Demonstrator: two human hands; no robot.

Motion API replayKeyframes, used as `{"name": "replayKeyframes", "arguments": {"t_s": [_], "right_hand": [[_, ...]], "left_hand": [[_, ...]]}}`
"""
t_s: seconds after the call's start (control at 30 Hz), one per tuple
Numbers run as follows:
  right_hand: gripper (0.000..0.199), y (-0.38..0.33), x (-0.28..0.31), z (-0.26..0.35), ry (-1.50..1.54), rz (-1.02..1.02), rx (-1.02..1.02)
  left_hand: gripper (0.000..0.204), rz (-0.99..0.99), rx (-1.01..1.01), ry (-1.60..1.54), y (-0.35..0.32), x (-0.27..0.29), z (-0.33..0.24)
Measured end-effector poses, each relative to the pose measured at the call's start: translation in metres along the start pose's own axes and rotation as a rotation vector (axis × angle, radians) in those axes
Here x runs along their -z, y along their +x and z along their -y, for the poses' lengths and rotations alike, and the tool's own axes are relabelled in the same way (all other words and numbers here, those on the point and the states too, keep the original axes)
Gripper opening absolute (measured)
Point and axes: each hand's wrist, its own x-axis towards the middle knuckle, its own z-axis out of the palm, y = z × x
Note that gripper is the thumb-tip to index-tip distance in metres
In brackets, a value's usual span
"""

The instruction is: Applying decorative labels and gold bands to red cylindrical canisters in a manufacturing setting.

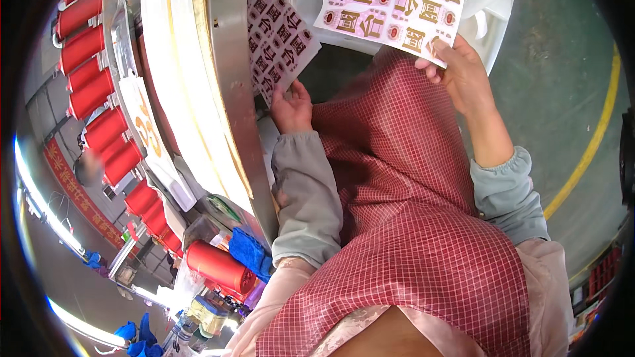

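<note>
— What do the hands hold?
— The right hand [463, 76] pinches the lower corner of a white sticker sheet [393, 0] printed with gold and red labels, lifted above the checked apron [410, 225].
— And the left?
— The left hand [291, 109] grips the bottom of a second sticker sheet [278, 36], just beside the bench [228, 92] edge. Red spools [99, 92] line the bench's far side.

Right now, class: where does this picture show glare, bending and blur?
Head view: glare whitens the bright strips at lower left; the metal table edge bends with the fisheye; black rim darkens the corners; the label sheet in the right hand stays sharp.
</note>
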Motion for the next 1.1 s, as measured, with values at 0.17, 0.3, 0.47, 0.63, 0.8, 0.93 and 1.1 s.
{"name": "replayKeyframes", "arguments": {"t_s": [0.17,0.3,0.47,0.63,0.8,0.93,1.1], "right_hand": [[0.019,-0.01,-0.005,0.0,0.023,0.044,0.024],[0.019,-0.025,-0.019,-0.006,0.082,0.079,-0.021],[0.023,-0.061,-0.036,-0.006,0.252,0.132,-0.095],[0.026,-0.11,-0.065,-0.019,0.394,0.201,-0.127],[0.026,-0.135,-0.08,-0.041,0.399,0.183,-0.165],[0.024,-0.146,-0.089,-0.052,0.45,0.158,-0.182],[0.02,-0.15,-0.082,-0.064,0.35,0.198,-0.163]], "left_hand": [[0.028,0.06,-0.059,0.111,-0.036,0.021,0.005],[0.029,0.111,-0.052,0.058,-0.067,0.024,0.006],[0.027,0.228,-0.135,0.147,-0.101,0.03,0.011],[0.035,0.275,-0.132,0.269,-0.144,0.02,0.026],[0.029,0.497,-0.12,0.407,-0.186,0.007,0.041],[0.026,0.499,-0.172,0.459,-0.203,0.008,0.043],[0.027,0.61,-0.103,0.33,-0.196,0.022,0.043]]}}
